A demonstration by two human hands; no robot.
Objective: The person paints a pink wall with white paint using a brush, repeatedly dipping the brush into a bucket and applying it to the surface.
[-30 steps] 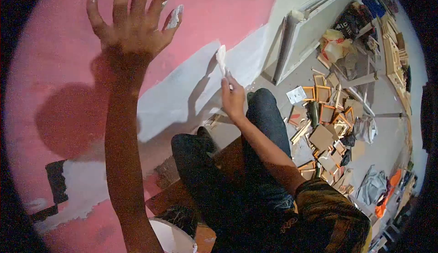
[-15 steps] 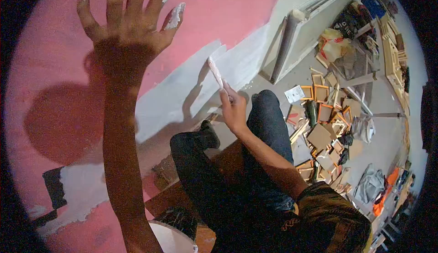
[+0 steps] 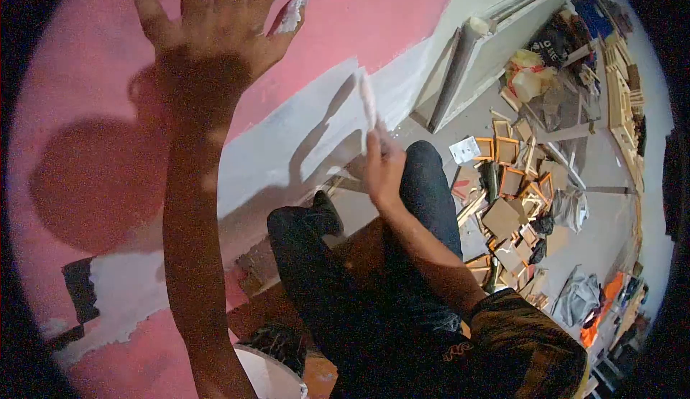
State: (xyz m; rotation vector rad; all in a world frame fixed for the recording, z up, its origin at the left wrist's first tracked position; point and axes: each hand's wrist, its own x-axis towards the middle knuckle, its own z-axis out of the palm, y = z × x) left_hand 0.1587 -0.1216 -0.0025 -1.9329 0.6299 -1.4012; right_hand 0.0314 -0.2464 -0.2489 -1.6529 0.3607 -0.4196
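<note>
My left hand [image 3: 223, 43] is spread on the pink wall [image 3: 359, 11], with white paste on the thumb and the fingertips cut off by the top edge. My right hand [image 3: 386, 162] grips a narrow, white-coated putty knife [image 3: 368, 101], seen almost edge-on. Its tip is close to the upper edge of a white patch [image 3: 262, 162] on the wall; whether it touches cannot be made out. Shadows of the knife and right hand fall across that patch. Below the left forearm is the rim of a white bucket [image 3: 269, 374], partly hidden.
My bent knees [image 3: 424, 183] are below the right hand. A large pale panel [image 3: 489, 61] leans by the wall. Scattered wooden frames [image 3: 510, 219] cover the floor at right, near a plastic bag [image 3: 571, 208], grey cloth [image 3: 578, 295] and orange cloth [image 3: 607, 305].
My right hand has moved up and to the right with the putty knife, which is now more upright. The left hand stays spread on the wall while the view shifts slightly.
</note>
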